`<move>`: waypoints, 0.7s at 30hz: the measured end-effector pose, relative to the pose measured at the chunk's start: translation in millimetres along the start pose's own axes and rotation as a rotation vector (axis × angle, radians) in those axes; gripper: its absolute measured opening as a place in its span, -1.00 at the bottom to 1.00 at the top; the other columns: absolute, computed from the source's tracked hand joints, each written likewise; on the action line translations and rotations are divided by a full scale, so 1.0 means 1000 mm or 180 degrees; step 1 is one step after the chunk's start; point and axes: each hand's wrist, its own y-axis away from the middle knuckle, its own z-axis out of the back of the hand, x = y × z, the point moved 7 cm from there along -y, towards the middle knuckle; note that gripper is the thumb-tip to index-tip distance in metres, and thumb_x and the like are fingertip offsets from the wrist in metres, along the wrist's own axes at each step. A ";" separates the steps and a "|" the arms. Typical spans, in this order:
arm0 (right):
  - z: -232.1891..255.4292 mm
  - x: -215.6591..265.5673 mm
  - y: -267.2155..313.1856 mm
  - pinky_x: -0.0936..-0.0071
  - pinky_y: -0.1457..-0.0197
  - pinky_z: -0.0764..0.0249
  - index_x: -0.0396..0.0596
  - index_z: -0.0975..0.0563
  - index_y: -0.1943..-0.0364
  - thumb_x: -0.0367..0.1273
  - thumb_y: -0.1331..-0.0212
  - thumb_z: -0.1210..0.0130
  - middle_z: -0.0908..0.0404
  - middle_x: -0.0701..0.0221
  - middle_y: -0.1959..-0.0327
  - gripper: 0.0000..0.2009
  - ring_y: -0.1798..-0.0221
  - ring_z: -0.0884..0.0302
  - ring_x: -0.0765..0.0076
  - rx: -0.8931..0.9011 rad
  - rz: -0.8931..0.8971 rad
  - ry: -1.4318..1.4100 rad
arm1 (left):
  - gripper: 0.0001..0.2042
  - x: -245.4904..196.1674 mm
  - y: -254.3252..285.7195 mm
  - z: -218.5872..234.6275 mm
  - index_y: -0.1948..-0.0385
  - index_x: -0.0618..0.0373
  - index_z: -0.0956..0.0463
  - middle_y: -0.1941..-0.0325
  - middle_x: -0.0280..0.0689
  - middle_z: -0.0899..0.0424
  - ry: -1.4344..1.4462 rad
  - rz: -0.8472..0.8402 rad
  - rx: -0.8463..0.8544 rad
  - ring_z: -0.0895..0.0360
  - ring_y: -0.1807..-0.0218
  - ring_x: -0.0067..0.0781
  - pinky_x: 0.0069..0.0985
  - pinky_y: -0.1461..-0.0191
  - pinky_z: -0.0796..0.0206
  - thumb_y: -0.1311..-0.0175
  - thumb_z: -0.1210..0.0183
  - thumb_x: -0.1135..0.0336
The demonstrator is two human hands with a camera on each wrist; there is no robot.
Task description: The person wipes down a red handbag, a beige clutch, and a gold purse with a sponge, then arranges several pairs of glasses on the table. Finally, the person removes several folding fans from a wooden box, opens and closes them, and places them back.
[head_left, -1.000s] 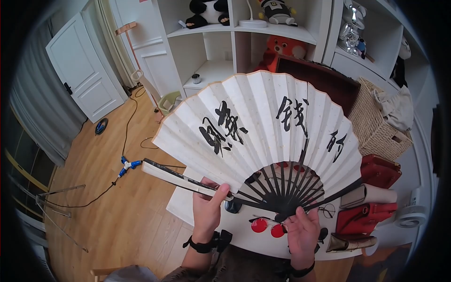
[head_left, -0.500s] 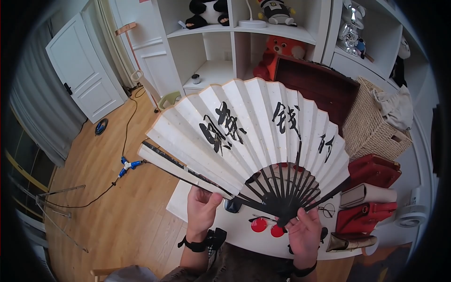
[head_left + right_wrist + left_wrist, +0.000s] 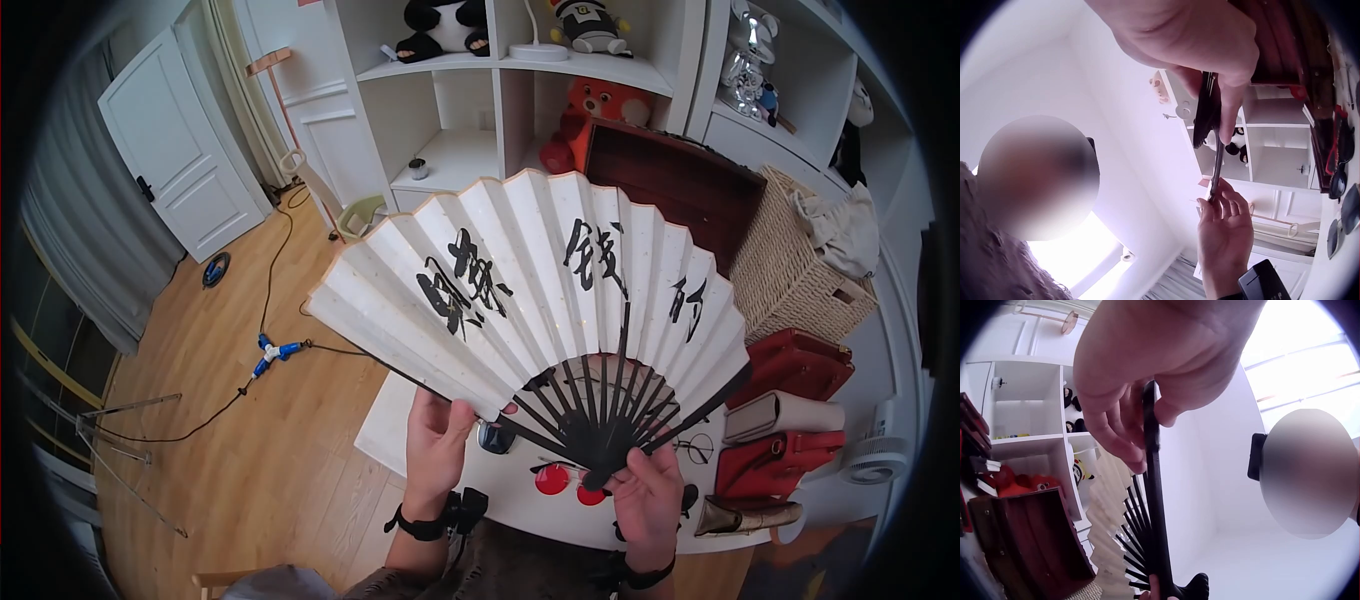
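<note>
A folding fan (image 3: 545,300) is spread wide in the head view, its white pleated paper carrying black brushed characters above black ribs. With thumb and fingers, my left hand (image 3: 435,445) pinches the fan's left guard stick near the paper's lower edge. My right hand (image 3: 648,500) grips the fan low on its right side, close to the pivot where the ribs meet. Seen edge-on in the left wrist view, the black guard stick (image 3: 1155,487) runs between my left thumb and fingers. In the right wrist view, my right thumb and fingers hold the ribs' dark end (image 3: 1207,115).
Below the fan, a white table (image 3: 510,500) bears red-lensed sunglasses (image 3: 551,479), round eyeglasses (image 3: 697,448) and other dark eyewear. Red bags (image 3: 775,462) lie along its right side. Behind stand an open dark red case (image 3: 665,190), a wicker basket (image 3: 800,275) and shelves.
The folded strip by the left guard no longer shows; the paper now reaches that guard. The fan has sunk slightly and its right side has shifted left. Both hands keep hold.
</note>
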 end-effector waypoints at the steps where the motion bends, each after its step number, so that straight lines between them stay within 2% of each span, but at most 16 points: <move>1: -0.001 -0.001 0.000 -0.04 -0.02 -0.63 -0.10 -0.21 -0.24 -0.59 -0.29 0.07 -0.52 0.11 -0.05 -0.57 -0.02 -0.62 0.02 -0.0039 0.0052 0.0067 | -0.45 -0.001 0.001 -0.001 -0.28 0.28 -0.12 -0.09 -0.10 -0.55 -0.0205 0.0111 -0.0013 -0.57 -0.06 -0.28 -0.45 -0.03 -0.42 -0.40 -0.13 0.22; 3: -0.004 0.000 0.000 -0.02 -0.02 -0.63 -0.10 -0.21 -0.24 -0.60 -0.29 0.06 -0.52 0.12 -0.05 -0.56 -0.02 -0.62 0.04 -0.0083 0.0079 0.0106 | -0.52 0.001 0.001 -0.002 -0.27 0.28 -0.13 -0.08 -0.09 -0.55 -0.0412 0.0224 -0.0034 -0.58 -0.04 -0.27 -0.45 -0.01 -0.42 -0.46 -0.06 0.27; 5: -0.004 0.000 0.000 0.01 -0.01 -0.63 -0.10 -0.20 -0.24 -0.61 -0.28 0.05 -0.52 0.14 -0.04 -0.55 -0.02 -0.62 0.06 -0.0129 0.0108 0.0143 | -0.62 0.001 0.001 -0.010 -0.23 0.29 -0.16 -0.03 -0.11 -0.56 -0.0429 -0.0049 0.0013 -0.58 0.06 -0.34 -0.46 0.00 -0.41 -0.49 0.04 0.34; 10: 0.000 0.000 0.002 0.23 0.03 -0.61 -0.13 -0.22 -0.22 -0.63 -0.26 0.04 -0.52 0.19 -0.02 -0.56 0.05 -0.62 0.21 -0.0179 0.0219 0.0294 | -0.66 0.006 -0.002 -0.011 -0.20 0.30 -0.21 0.03 -0.14 -0.58 -0.0546 0.0019 -0.0188 -0.57 0.16 -0.42 -0.50 0.04 -0.40 -0.51 0.08 0.31; 13: -0.002 0.003 0.005 0.30 0.05 -0.59 -0.13 -0.24 -0.21 -0.63 -0.26 0.04 -0.53 0.21 0.00 -0.57 0.08 -0.61 0.27 -0.0288 0.0272 0.0276 | -0.67 0.008 -0.002 -0.008 -0.18 0.29 -0.23 0.05 -0.16 -0.58 -0.0559 0.0196 -0.0204 -0.56 0.18 -0.44 -0.51 0.05 -0.39 -0.52 0.11 0.30; 15: -0.008 0.007 0.006 0.30 0.05 -0.59 -0.13 -0.25 -0.20 -0.63 -0.25 0.03 -0.53 0.21 0.01 -0.57 0.08 -0.60 0.28 -0.0250 0.0268 0.0272 | -0.67 0.010 -0.002 -0.008 -0.18 0.29 -0.24 0.06 -0.17 -0.59 -0.0565 0.0337 -0.0179 -0.56 0.18 -0.45 -0.52 0.07 -0.39 -0.53 0.12 0.29; 18: -0.009 0.008 0.006 0.29 0.04 -0.59 -0.13 -0.25 -0.20 -0.64 -0.24 0.02 -0.52 0.22 0.02 -0.57 0.07 -0.59 0.29 -0.0198 0.0258 0.0278 | -0.66 0.012 -0.003 -0.012 -0.19 0.31 -0.22 0.03 -0.11 -0.54 -0.0534 0.0361 -0.0306 -0.52 0.19 -0.36 -0.42 0.12 -0.37 -0.48 0.14 0.34; 21: -0.007 0.007 0.006 0.26 0.02 -0.59 -0.13 -0.26 -0.19 -0.65 -0.22 0.01 -0.50 0.23 0.01 -0.56 0.03 -0.58 0.29 -0.0191 0.0295 0.0298 | -0.65 0.013 -0.004 -0.016 -0.18 0.31 -0.22 -0.01 -0.10 -0.52 -0.0040 0.0349 -0.0580 -0.48 0.14 -0.34 -0.39 0.11 -0.35 -0.42 0.16 0.39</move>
